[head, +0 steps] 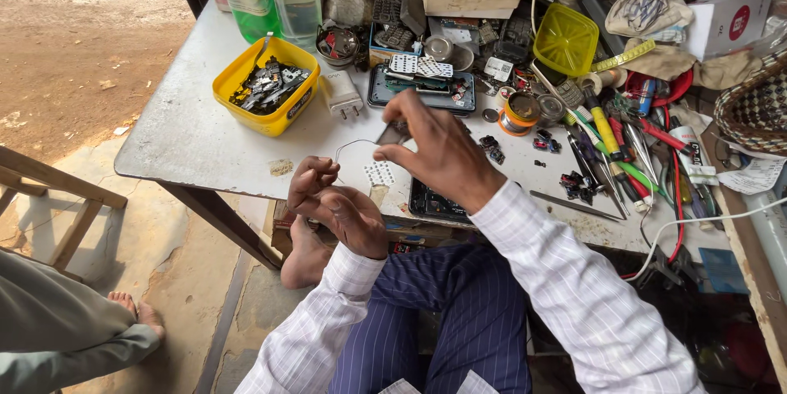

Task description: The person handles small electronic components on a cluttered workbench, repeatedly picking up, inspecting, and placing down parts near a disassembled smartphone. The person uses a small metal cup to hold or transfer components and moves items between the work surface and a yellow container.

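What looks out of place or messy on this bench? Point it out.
The right side of the table is a loose heap of tools and wires. A phone pokes out over the front edge beneath the right hand, so it could slip off.

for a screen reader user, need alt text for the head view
A person's left hand and right hand pinch a thin wire over a cluttered grey worktable. A yellow tub of small metal parts, a white charger plug and hand tools lie around.

left hand (336, 205) curled, right hand (438, 152) pinching
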Motion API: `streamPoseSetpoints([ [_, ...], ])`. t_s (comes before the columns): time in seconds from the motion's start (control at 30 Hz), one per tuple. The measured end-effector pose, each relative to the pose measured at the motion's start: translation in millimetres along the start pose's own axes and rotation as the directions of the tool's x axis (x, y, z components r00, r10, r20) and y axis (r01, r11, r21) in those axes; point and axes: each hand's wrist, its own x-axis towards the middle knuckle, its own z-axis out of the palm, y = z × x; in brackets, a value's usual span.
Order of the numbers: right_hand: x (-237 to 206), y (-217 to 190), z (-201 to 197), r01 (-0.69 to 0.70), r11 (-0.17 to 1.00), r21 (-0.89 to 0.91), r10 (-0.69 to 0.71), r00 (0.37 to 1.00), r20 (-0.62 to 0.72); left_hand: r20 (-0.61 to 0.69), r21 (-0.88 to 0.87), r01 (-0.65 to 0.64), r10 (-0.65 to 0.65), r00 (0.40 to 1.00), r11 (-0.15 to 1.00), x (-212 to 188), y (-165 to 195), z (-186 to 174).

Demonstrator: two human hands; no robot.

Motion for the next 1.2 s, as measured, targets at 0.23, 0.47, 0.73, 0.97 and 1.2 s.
streamPoseSetpoints([
  [0.23, 44, 23, 52, 0.181, 0.974, -0.133, -0.196, 0.975, -0.107, 0.033, 0.037, -0.047, 0.046, 0.998, 0.998, 3, -16, -2],
  [0.47, 78, -8, 91, 0.09, 0.996, 0.004, -0.089, 0.991, -0.099, 0.016, -0.038, -0.15, 0.151, 0.988, 0.988, 25, 2, -23],
  [0.73, 86, -13, 107, 0.059, 0.973, -0.223, -0.037, 0.994, 0.103, -0.117, 0.055, -0.174, 0.179, 0.977, 0.983, 106, 41, -117],
  [0.97, 70, -20, 124, -0.013, 0.987, -0.16, 0.049, 0.973, 0.226, 0.05, 0.18, -0.084, 0.076, 0.996, 0.98, 86, 56, -135],
  [1.2, 61, -33, 128, 0.096, 0.972, -0.213, -0.039, 0.965, 0.26, 0.157, 0.297, -0.145, 0.102, 0.982, 0.944, 76, 78, -144],
])
